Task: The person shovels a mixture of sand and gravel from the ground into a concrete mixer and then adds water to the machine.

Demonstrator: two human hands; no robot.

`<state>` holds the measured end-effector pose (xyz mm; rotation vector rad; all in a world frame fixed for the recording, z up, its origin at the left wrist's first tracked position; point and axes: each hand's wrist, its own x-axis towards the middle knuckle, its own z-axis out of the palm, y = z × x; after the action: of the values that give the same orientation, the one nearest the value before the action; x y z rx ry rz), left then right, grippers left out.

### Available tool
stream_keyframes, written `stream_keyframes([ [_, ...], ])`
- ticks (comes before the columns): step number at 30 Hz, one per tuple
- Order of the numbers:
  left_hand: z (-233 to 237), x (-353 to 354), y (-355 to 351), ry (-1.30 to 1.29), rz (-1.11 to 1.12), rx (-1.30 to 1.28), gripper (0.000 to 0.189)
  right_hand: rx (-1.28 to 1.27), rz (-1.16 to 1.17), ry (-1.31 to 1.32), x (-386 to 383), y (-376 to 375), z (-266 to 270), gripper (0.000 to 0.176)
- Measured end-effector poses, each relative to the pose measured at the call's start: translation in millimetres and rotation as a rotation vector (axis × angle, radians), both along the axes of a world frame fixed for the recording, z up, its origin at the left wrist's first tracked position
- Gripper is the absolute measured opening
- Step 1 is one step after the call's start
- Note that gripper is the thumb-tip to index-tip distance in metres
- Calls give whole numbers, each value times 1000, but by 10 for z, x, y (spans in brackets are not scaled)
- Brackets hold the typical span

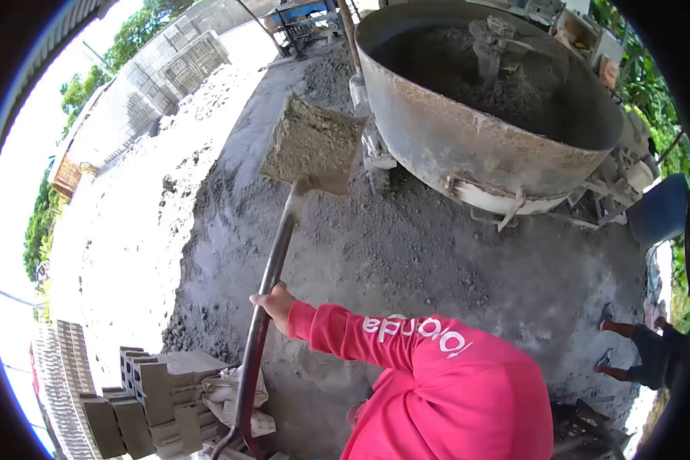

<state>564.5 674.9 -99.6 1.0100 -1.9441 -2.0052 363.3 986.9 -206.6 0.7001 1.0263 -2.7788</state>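
Note:
My right hand, at the end of a pink sleeve with white lettering, is closed around the shaft of a shovel. The shovel slants from the bottom edge up to its square blade, which carries a load of wet grey mix. Just right of the blade stands a large round metal mixer drum, with grey material and a mixing arm inside. The shovel's handle end reaches the bottom edge. My left hand does not show.
Grey blocks are stacked at lower left beside pale sacks. Loose grit lies on the concrete floor. At right are another person's legs and a blue container. A block wall stands at upper left.

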Motion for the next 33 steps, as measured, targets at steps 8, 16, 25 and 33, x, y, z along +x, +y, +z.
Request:
stream_keyframes([
  [8,2150,-2042,2673,646,-632,-221,15,-118,-401,595,-1155,2896,1807,21],
  [16,1082,-1600,5018,1556,-1249,-949,31,98,-673,341,-698,5369,1251,45],
  [25,1393,-2155,3931,1706,-1218,-1844,18,-9,-618,560,-748,5059,1569,25],
  [33,2273,-2275,3321,1717,-1252,-2095,23,-418,-810,658,-598,3892,1019,9],
])
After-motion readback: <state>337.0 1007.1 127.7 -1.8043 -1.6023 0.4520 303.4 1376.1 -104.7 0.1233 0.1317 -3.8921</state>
